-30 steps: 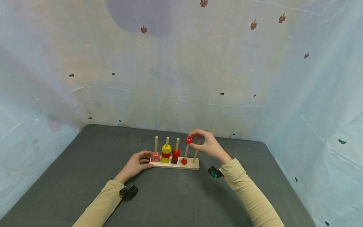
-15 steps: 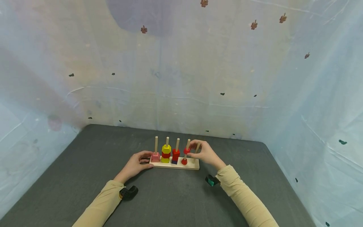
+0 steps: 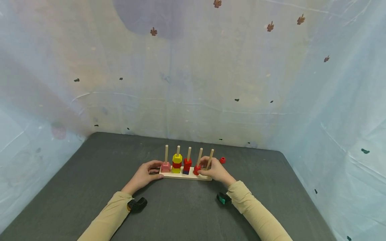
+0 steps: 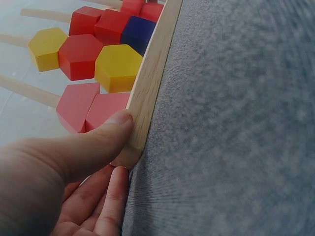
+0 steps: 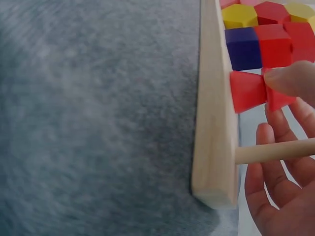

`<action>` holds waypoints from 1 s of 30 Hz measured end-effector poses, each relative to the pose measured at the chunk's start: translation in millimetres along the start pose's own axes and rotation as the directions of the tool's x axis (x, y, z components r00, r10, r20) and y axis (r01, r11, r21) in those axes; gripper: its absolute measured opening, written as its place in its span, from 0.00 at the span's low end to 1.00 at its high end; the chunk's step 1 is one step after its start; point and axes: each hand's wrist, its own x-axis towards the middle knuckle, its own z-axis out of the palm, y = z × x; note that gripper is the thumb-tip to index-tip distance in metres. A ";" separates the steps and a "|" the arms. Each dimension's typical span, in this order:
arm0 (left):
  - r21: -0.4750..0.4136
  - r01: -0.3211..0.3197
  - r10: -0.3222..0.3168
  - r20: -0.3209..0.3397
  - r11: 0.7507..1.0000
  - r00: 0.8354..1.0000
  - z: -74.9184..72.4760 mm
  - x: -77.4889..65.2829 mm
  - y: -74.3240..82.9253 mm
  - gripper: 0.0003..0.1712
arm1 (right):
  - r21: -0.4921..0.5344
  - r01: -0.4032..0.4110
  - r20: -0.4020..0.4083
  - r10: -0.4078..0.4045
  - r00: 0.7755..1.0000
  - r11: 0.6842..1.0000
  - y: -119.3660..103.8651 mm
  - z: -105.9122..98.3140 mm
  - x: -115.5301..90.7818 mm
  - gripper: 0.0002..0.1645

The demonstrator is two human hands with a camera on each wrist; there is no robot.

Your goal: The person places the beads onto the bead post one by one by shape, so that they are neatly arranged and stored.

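Note:
A wooden peg stacker point(image 3: 184, 177) with a row of upright pegs stands on the dark table. My left hand point(image 3: 143, 177) grips its left end, thumb on the front edge and fingers behind. On the fourth peg, a flared red bead point(image 5: 275, 98) meets the narrow top of a red cone-shaped bead point(image 5: 246, 91). My right hand point(image 3: 217, 170) pinches the upper one, its thumb point(image 5: 290, 78) on the near side; fingertips behind are partly hidden. The rightmost peg point(image 5: 270, 151) carries no bead and stands between my right wrist camera and the fingers.
Pink blocks point(image 3: 165, 167) sit on the first peg, yellow and red hexagonal blocks point(image 3: 177, 158) on the second, red and blue blocks point(image 3: 187, 163) on the third. Another red bead point(image 3: 222, 160) lies on the table behind my right hand. A pale curtain point(image 3: 187, 83) hangs around the table.
My right hand has lowered the red bead down the fourth peg onto the cone-shaped one. The loose red bead behind the hand has come into view. My left hand has stayed put.

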 end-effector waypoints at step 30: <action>0.001 -0.009 0.009 -0.002 1.000 1.000 -0.3 -1.0 2.8 0.32 | -0.091 0.033 -0.155 -0.047 0.987 0.995 -20.7 -45.7 -37.4 0.23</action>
